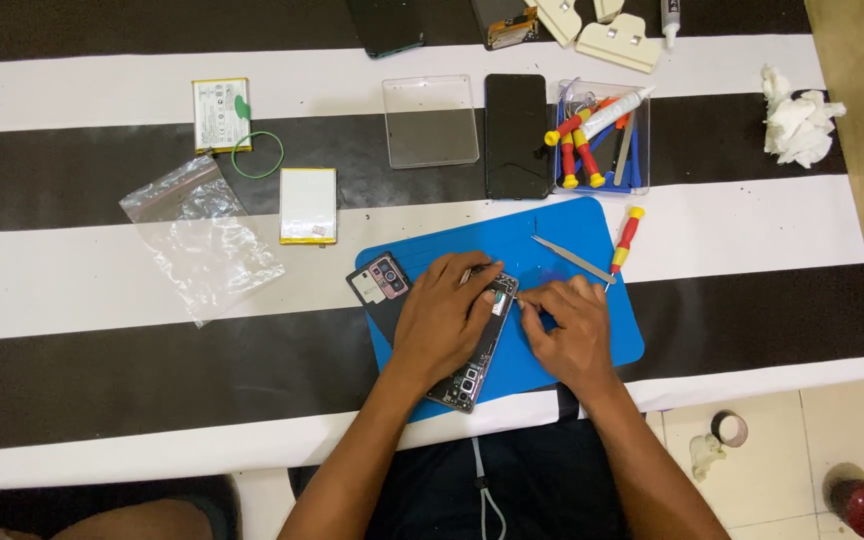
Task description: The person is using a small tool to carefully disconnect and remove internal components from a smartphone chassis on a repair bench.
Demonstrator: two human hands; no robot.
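Both forearms come up from the bottom centre of the frame to a blue rubber work mat lying on a black-and-white striped surface. Left hand lies flat, fingers spread, over an opened dark smartphone body, pinning it to the mat. Its long axis runs on a slant, from a lower end near the mat's bottom edge up to the right, where both hands meet. Right hand sits just to the right of the phone's upper end, fingers pinched narrow on something small; what it holds is too small to tell. The left hand is on the phone and the right works at its edge.

A detached dark back cover with a pink camera block lies just beside the left hand, toward the left. Slim metal tweezers and a red-and-yellow screwdriver lie on the mat above the right hand, near but apart. Open mat shows to the right of the right hand.

Higher up stand a clear plastic tray of tools, a black phone screen and a clear lid. At upper left lie two flat white batteries, a green rubber band and an empty clear zip bag. Crumpled white tissue sits at the upper right edge.
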